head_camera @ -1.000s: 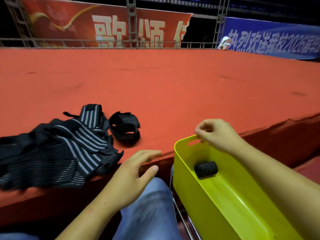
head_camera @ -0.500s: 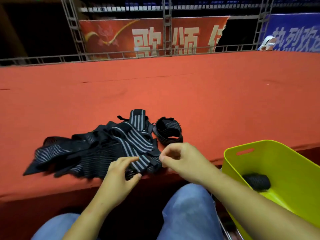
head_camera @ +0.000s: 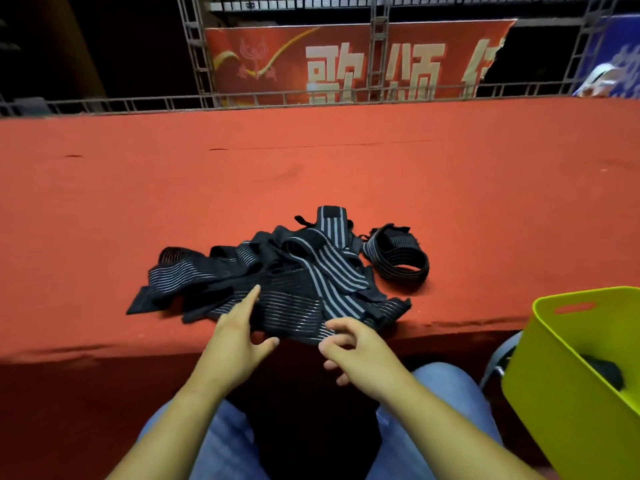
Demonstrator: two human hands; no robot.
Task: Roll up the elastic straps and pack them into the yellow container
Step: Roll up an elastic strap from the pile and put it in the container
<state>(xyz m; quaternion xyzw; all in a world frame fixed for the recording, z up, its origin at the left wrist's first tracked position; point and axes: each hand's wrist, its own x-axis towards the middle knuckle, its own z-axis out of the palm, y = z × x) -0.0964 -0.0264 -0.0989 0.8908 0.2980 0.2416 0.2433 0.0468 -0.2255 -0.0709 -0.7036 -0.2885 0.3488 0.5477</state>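
A tangled pile of black elastic straps (head_camera: 277, 282) with grey stripes lies on the red carpeted ledge (head_camera: 311, 185), close to its near edge. One loosely coiled strap (head_camera: 394, 258) sits just right of the pile. My left hand (head_camera: 235, 341) rests on the pile's near edge, its index finger straight on a strap and its thumb spread. Beside it, my right hand (head_camera: 356, 351) has loosely curled fingers touching the pile's near edge. The yellow container (head_camera: 554, 393) stands low at the right with one dark rolled strap (head_camera: 602, 374) inside.
My knees in blue jeans (head_camera: 433, 403) are under the ledge's front edge. A metal truss railing (head_camera: 277, 98) and a red banner (head_camera: 346, 60) close off the far side of the ledge. A metal chair frame (head_camera: 498, 358) shows next to the container.
The view turned left from the container to the pile. My right hand left the container's rim and came to the pile's near edge. My left hand moved onto the straps.
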